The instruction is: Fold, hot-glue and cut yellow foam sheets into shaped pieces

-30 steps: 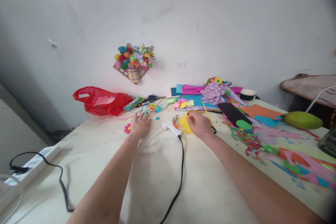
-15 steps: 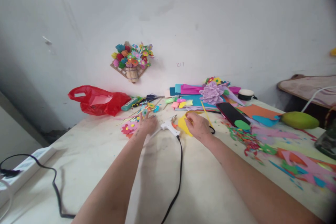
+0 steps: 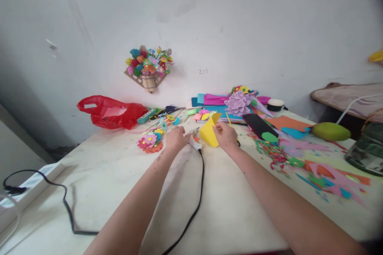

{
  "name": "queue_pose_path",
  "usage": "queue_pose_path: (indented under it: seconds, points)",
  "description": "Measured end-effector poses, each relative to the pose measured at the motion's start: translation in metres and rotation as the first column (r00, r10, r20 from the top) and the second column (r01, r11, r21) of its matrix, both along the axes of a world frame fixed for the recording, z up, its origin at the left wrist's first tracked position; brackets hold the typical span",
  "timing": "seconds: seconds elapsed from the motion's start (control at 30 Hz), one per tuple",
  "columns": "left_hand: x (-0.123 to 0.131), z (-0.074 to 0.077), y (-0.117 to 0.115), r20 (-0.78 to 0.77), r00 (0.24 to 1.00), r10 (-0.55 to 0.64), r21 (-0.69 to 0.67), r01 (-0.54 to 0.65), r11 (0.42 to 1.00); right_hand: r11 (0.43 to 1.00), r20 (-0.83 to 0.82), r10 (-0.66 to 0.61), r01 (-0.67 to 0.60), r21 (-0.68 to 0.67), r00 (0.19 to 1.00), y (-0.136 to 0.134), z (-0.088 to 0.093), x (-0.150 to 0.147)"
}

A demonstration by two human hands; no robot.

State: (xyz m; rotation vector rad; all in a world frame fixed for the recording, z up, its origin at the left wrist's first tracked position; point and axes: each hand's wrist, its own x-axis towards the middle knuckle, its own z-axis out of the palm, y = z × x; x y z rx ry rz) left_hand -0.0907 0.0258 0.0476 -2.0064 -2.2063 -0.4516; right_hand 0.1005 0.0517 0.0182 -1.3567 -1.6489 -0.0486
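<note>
My right hand [image 3: 226, 135] pinches the edge of a curved yellow sheet [image 3: 208, 132], which stands up off the table. To its left, my left hand [image 3: 176, 138] hovers with fingers loosely bent and apart, thumb toward the white hot glue gun [image 3: 196, 143]. The hand hides part of the gun; whether they touch I cannot tell. A black cord [image 3: 201, 191] runs from the gun toward me. Just left of that hand lie flower cut-outs in pink, orange and blue [image 3: 149, 141].
Behind the hands are a red plastic bag [image 3: 115, 113], coloured sheets [image 3: 215, 99] and a purple flower [image 3: 237, 103]. Rightward lie a phone [image 3: 259, 125], paper scraps [image 3: 332, 179], a green mango-like object [image 3: 331, 131] and a dark jar [image 3: 366, 149]. A power strip [image 3: 38, 181] sits at left.
My left hand has moved right, from the flower cut-outs to beside the glue gun. The yellow sheet has been lifted more upright in my right hand. The view has shifted slightly.
</note>
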Motion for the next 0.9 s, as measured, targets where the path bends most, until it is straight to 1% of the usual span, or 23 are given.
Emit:
queue_pose_path:
  seconds: [0.1,0.2,0.27,0.3,0.37,0.43,0.5,0.6,0.67,0.73,0.83,0.9]
  points:
    - [0.032,-0.004,-0.011,-0.004,0.996,-0.092,-0.034,0.092,0.995,1.0,-0.124,-0.015,0.012,-0.022,0.992,0.005,-0.002,0.001]
    - [0.056,-0.012,-0.014,0.021,0.996,-0.091,-0.156,0.093,0.983,0.995,-0.253,0.009,-0.034,-0.095,0.967,0.012,-0.009,-0.002]
    - [0.064,-0.017,-0.014,-0.001,0.997,-0.073,-0.179,0.072,0.981,0.98,-0.336,0.032,-0.096,-0.175,0.941,0.016,-0.017,-0.004]
    - [0.065,-0.019,-0.014,-0.014,0.998,-0.062,-0.167,0.059,0.984,0.97,-0.378,0.051,-0.136,-0.202,0.924,0.017,-0.021,-0.006]
    - [0.062,-0.023,-0.015,-0.025,0.998,-0.052,-0.126,0.049,0.991,0.955,-0.413,0.076,-0.186,-0.232,0.907,0.017,-0.027,-0.009]
    - [0.055,-0.023,-0.017,-0.049,0.998,-0.045,-0.109,0.039,0.993,0.953,-0.406,0.085,-0.194,-0.233,0.91,0.016,-0.03,-0.012]
    - [0.047,-0.021,-0.021,-0.076,0.996,-0.054,-0.116,0.044,0.992,0.951,-0.391,0.086,-0.192,-0.241,0.916,0.014,-0.031,-0.013]
    - [0.035,-0.015,-0.026,-0.071,0.994,-0.087,-0.093,0.081,0.992,0.949,-0.37,0.063,-0.17,-0.265,0.927,0.018,-0.032,-0.011]
    - [0.028,-0.012,-0.03,-0.083,0.994,-0.077,-0.093,0.069,0.993,0.945,-0.363,0.042,-0.154,-0.287,0.931,0.024,-0.033,-0.004]
    - [0.021,-0.011,-0.033,-0.117,0.99,-0.084,-0.079,0.075,0.994,0.953,-0.366,0.032,-0.139,-0.269,0.93,0.032,-0.034,0.007]
    - [0.013,-0.015,-0.035,-0.174,0.98,-0.1,-0.032,0.096,0.995,0.961,-0.414,-0.003,-0.112,-0.253,0.91,0.039,-0.034,0.023]
    - [0.011,-0.019,-0.035,-0.204,0.972,-0.114,0.0,0.117,0.993,0.964,-0.479,-0.022,-0.109,-0.243,0.877,0.041,-0.032,0.031]
